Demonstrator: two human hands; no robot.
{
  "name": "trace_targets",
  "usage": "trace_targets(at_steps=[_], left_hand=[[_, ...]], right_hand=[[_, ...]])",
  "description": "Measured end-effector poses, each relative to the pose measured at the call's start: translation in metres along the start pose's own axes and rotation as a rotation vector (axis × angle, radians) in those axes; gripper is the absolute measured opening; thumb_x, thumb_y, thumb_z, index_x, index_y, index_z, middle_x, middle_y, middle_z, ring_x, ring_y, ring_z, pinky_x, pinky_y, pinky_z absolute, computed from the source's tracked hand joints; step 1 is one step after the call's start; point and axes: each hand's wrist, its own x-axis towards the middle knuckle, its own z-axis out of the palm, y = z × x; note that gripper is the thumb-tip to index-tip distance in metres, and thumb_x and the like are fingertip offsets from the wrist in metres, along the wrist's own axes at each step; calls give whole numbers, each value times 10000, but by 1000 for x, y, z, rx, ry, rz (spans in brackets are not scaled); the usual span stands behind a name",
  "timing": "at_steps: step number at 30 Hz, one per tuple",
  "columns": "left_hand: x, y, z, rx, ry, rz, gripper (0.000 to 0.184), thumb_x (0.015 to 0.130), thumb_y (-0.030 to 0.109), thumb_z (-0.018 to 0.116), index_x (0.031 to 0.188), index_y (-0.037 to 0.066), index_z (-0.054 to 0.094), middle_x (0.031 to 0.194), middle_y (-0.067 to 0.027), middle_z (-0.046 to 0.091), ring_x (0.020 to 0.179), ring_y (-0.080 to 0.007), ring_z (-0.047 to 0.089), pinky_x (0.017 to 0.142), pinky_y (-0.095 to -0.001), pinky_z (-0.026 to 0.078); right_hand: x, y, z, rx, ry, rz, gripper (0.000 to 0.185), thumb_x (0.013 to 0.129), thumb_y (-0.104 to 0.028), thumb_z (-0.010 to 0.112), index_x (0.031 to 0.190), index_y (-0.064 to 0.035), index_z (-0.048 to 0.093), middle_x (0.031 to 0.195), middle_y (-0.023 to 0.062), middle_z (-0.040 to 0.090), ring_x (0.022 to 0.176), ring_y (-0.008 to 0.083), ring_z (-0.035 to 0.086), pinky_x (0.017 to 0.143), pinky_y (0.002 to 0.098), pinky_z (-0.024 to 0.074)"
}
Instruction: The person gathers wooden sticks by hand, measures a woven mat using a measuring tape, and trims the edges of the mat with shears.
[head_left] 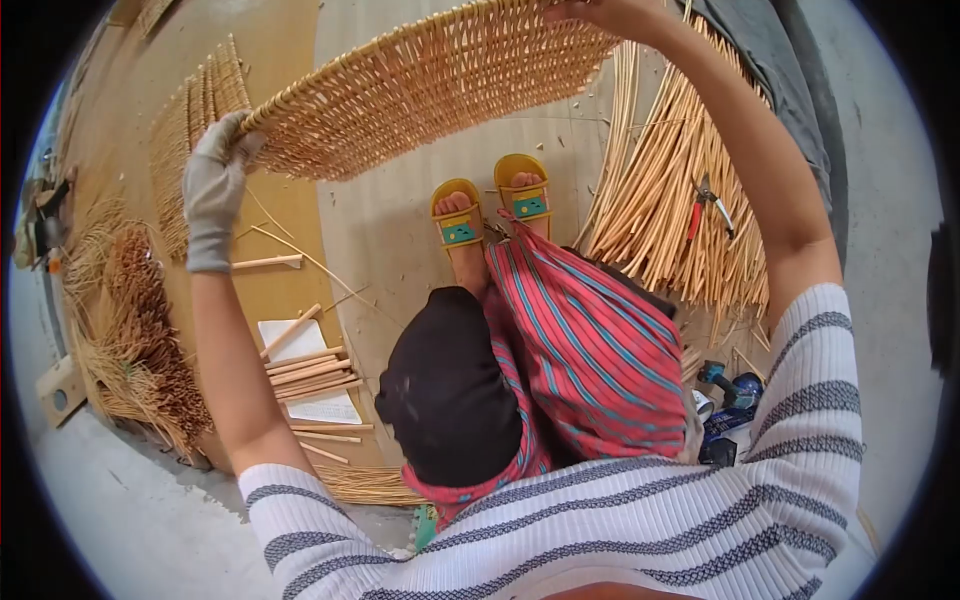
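A woven wicker panel (430, 88) is stretched out in front of me at the top of the head view, raised above the floor and slanting up to the right. My left hand (216, 165), in a pale grey glove, grips its left corner with the fingers wrapped over the edge. At the upper right, my bare right hand (590, 12) pinches the panel's rim near the frame's top edge, so part of the hand is cut off. Along the rim runs a thicker wrapped border; loose short ends stick out below.
Long peeled rods (655, 190) lie in a pile at right, with red-handled pruning shears (708, 208) on top. Further wicker panels (205, 110) and rod bundles (140, 330) are at left. Short wooden sticks (310, 375) rest on paper. A blue power tool (730, 400) sits beside my right hip.
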Motion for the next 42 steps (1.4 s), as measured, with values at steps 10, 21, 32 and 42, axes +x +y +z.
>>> trace_targets(at_steps=[10, 21, 32, 42], left_hand=[[56, -87, 100, 235, -549, -248, 527, 899, 318, 728, 1370, 150, 562, 1265, -126, 668, 1167, -244, 620, 1003, -369, 478], [54, -91, 163, 238, -527, -307, 683, 649, 303, 900, 1249, 135, 621, 1167, -114, 704, 1110, -318, 653, 949, -419, 500], [18, -96, 183, 400, -203, -148, 595, 691, 309, 853, 1230, 177, 640, 1141, -88, 701, 1091, -307, 653, 939, -438, 503], [-11, -82, 178, 528, -50, -64, 511, 725, 265, 816, 1202, 184, 652, 1088, -86, 698, 1027, -322, 653, 901, -424, 498]], right_hand=[[14, 110, 127, 49, -527, 487, 613, 841, -400, 768, 1321, -61, 595, 1265, 176, 654, 1178, 333, 613, 986, 427, 486], [29, 107, 181, -298, -741, 434, 896, 600, -393, 924, 1363, -128, 535, 1333, 134, 610, 1258, 342, 547, 1029, 462, 455], [-1, 78, 203, -555, -465, 498, 664, 649, -340, 895, 1201, -152, 579, 1154, 92, 651, 1145, 296, 608, 958, 458, 472], [-43, 86, 210, -263, -254, 725, 590, 677, -300, 881, 1165, -150, 586, 1072, 79, 649, 1028, 288, 646, 863, 423, 513]])
